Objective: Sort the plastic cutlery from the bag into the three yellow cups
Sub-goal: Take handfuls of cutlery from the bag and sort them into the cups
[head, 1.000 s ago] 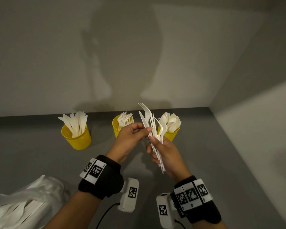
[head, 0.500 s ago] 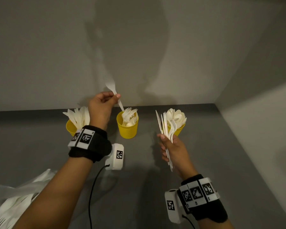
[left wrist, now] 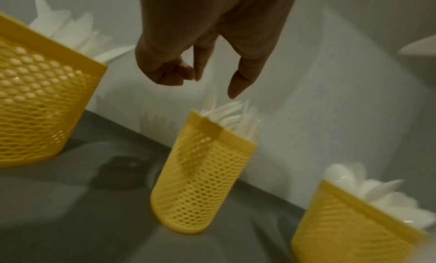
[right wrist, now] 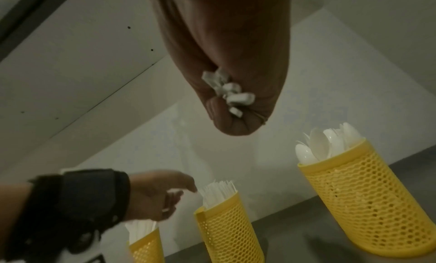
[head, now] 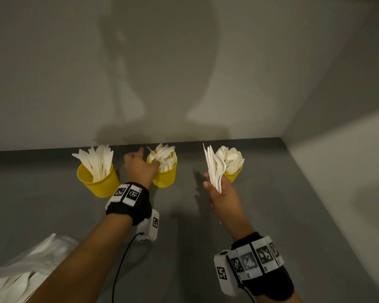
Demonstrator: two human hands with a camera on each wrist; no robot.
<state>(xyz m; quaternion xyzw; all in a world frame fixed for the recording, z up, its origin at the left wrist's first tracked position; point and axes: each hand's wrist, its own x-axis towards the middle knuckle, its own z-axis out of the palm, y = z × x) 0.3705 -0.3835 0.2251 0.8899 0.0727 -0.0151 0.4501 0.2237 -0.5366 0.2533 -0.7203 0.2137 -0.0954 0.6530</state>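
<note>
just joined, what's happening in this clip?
A person is sorting white plastic cutlery into three yellow mesh cups. The left hand is at the middle cup, which holds forks, fingers loose and holding nothing. The right hand grips a bundle of cutlery beside the spoon cup. The knife cup stands left; the bag lies near-left.

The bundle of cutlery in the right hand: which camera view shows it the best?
The head view: the bundle of cutlery fans upward from the right hand, showing its blades and a spoon. The right wrist view shows only the handle ends poking from the fist. The left wrist view shows no clear part of it.
</note>
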